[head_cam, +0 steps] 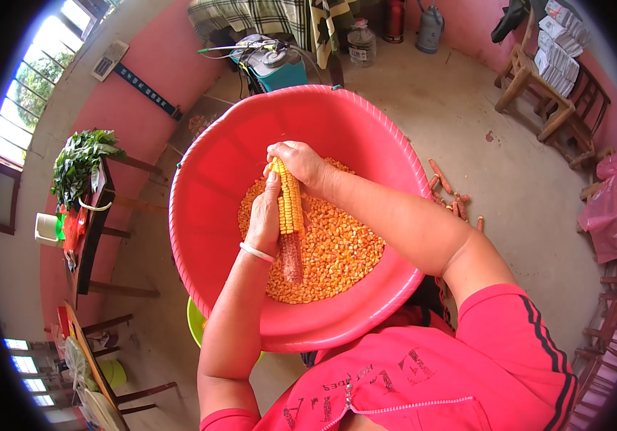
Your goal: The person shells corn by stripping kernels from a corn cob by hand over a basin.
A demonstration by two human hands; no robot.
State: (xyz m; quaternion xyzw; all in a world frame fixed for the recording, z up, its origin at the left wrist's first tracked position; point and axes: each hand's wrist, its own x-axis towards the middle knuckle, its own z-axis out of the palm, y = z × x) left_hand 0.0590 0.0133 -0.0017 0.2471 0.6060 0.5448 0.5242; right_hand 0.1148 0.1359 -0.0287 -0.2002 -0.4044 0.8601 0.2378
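Observation:
An ear of dried corn (289, 207) is held between my two hands over a big red plastic basin (206, 161). Yellow kernels cover its upper part; its lower end is bare reddish cob. My left hand (266, 213), a pale bangle at its wrist, grips the ear along one side, thumb pointing up. Closed around the top end is my right hand (300, 164), its fingertips partly hidden by the ear. Loose corn kernels (335, 253) lie heaped in the basin beneath.
Bare cobs (443, 178) lie on the floor right of the basin. A lime-green container (195, 321) shows under its lower left rim. Beyond stand a teal tank (284, 77) and a plastic jug (361, 46); leafy greens (83, 164) top a table at left.

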